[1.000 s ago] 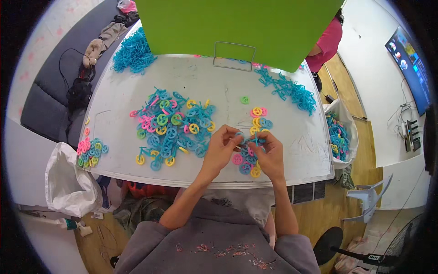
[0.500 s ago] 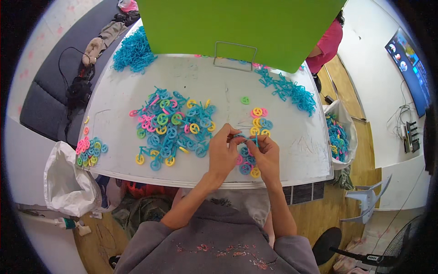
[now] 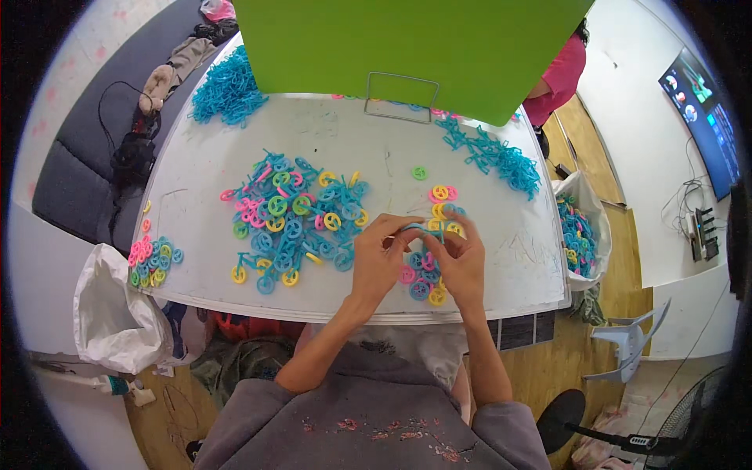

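Note:
Between my two hands, over the near part of the white table (image 3: 352, 141), is a thin teal plastic piece (image 3: 415, 226). My left hand (image 3: 377, 254) pinches its left side with thumb and fingertips. The fingers of my right hand (image 3: 460, 262) are closed on its other side, where a short upright teal part shows. My fingers hide the rest of it. Small spoked plastic wheels (image 3: 419, 291) in blue, pink and yellow lie under and between my hands, and more yellow and pink wheels (image 3: 439, 193) lie just beyond them.
Left of my hands spreads a pile of teal stems with coloured wheels (image 3: 290, 227). Teal pieces heap at far left (image 3: 227, 90) and far right (image 3: 501, 160). A green board (image 3: 407, 47) stands across the back. White sacks flank the table, the right one (image 3: 599, 211) filled with parts.
My hands have drawn slightly apart and the teal piece now shows stretched between them. The right fingers have lifted a little.

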`<move>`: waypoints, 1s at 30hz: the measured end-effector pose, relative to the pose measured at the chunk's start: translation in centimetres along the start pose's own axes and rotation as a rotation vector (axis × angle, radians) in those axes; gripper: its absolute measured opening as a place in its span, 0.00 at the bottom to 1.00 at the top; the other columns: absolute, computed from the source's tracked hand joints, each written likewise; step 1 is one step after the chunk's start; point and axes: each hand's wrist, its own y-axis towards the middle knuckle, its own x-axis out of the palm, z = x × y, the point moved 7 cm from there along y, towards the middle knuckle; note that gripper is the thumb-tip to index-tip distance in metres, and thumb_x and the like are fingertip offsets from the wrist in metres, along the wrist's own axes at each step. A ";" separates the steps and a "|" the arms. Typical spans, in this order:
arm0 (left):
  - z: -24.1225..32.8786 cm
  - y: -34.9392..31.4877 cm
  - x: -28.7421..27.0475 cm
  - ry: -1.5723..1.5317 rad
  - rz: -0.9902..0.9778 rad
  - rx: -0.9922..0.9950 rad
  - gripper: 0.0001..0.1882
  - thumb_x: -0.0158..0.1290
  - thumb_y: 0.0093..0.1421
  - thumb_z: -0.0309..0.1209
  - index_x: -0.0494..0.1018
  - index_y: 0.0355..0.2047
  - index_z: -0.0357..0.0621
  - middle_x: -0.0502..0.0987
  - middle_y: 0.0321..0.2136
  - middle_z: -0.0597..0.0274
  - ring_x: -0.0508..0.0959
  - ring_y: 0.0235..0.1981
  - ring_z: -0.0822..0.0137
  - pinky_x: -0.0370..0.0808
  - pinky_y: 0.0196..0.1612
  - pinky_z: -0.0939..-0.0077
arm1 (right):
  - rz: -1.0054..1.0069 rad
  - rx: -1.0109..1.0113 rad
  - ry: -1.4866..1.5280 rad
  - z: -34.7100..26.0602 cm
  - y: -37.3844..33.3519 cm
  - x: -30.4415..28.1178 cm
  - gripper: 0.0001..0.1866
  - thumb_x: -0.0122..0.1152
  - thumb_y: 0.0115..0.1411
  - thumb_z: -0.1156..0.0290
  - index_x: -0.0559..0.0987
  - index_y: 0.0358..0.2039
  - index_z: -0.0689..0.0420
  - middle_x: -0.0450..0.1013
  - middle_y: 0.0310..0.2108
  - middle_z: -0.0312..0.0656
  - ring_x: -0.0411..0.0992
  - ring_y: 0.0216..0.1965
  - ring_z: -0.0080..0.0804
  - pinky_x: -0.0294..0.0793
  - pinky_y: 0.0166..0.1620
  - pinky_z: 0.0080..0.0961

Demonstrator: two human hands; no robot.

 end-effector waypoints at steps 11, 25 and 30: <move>-0.9 -0.3 -0.5 0.049 -0.002 -0.112 0.09 0.47 0.63 0.22 0.75 0.41 0.35 0.77 0.29 0.60 0.76 0.26 0.75 0.74 0.30 0.81 | 0.038 -0.384 -0.538 -3.1 -0.5 0.4 0.06 0.64 0.53 0.72 0.81 0.32 0.59 0.76 0.22 0.41 0.74 0.22 0.23 0.71 0.26 0.21; -1.2 -0.7 -0.4 -0.060 0.163 -0.110 0.06 0.46 0.63 0.21 0.72 0.38 0.32 0.76 0.29 0.59 0.78 0.28 0.72 0.76 0.31 0.81 | 0.085 -0.185 -0.274 -0.2 -0.3 0.7 0.06 0.60 0.57 0.72 0.79 0.31 0.62 0.70 0.18 0.36 0.64 0.21 0.15 0.65 0.25 0.17; -0.5 -0.9 -0.5 0.050 0.217 -0.056 0.06 0.47 0.62 0.21 0.72 0.38 0.33 0.77 0.29 0.58 0.80 0.28 0.69 0.73 0.29 0.79 | 0.109 -0.153 -0.241 -0.4 -0.4 1.2 0.06 0.60 0.58 0.73 0.79 0.30 0.63 0.70 0.18 0.34 0.63 0.21 0.14 0.64 0.25 0.17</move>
